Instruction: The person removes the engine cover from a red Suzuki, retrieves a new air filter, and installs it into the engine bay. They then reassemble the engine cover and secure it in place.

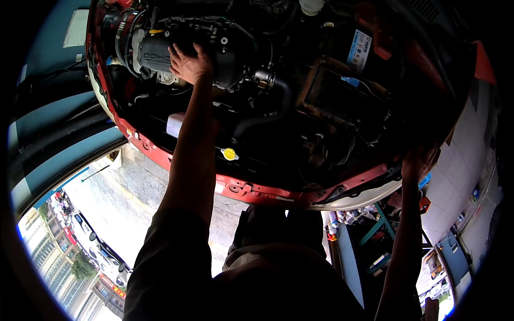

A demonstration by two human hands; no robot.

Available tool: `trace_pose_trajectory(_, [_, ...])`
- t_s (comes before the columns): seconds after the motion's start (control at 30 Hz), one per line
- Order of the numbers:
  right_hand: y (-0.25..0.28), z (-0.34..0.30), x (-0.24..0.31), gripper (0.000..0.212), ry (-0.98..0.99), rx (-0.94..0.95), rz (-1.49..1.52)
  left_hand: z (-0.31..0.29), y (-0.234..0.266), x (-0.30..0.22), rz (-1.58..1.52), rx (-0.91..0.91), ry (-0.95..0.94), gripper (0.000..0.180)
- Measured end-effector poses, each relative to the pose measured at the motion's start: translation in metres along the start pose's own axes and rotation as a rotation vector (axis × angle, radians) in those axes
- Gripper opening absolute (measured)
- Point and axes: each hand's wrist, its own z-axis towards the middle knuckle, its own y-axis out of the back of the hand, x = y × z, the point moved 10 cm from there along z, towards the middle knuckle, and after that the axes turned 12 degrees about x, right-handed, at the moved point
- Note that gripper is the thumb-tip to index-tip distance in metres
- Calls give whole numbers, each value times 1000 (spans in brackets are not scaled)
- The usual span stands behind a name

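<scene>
I stand bent over the open engine bay of a red car. My left hand (191, 65) lies on the black plastic engine cover (154, 53) with its fingers spread, holding nothing. Over at the right front corner, my right hand (418, 163) is at the edge of the car's body. Deep shadow hides its fingers, so I cannot see whether it grips anything. Between the hands are a thick black hose (282, 101) and an open, box-shaped black housing (342, 96). A yellow-topped radiator cap (229, 154) sits near the front.
The red front crossmember (257, 190) runs between my body and the bay. A battery with a blue and white label (360, 48) sits at the back right. Below right stands a teal-framed rack (383, 224) with tools and bottles. Parked cars (96, 241) show outside at lower left.
</scene>
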Motion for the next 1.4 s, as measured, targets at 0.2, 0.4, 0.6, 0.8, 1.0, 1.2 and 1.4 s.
trace_pose_trajectory(0.2, [8,2,8,67,24,-27,-11,0,3,2,-32,-84,-30,75])
trace_pose_trajectory(0.4, [-1,-2,3,53,31,45,-86,-1,5,-4,1,-89,-57,76])
trace_pose_trajectory(0.6, [-2,3,10,45,40,67,-204,5,1,8,-21,-111,-52,79])
trace_pose_trajectory(0.8, [-23,-7,-11,42,85,55,-269,0,22,-2,64,-207,-99,72])
trace_pose_trajectory(1.0, [-18,-2,-3,40,67,68,-282,0,24,-1,73,-188,-82,70])
trace_pose_trajectory(1.2, [-17,-5,-7,41,48,45,-236,0,23,0,46,-217,-101,71])
trace_pose_trajectory(1.4, [-13,-9,-2,41,61,-37,-198,8,-3,10,-111,-125,-115,79])
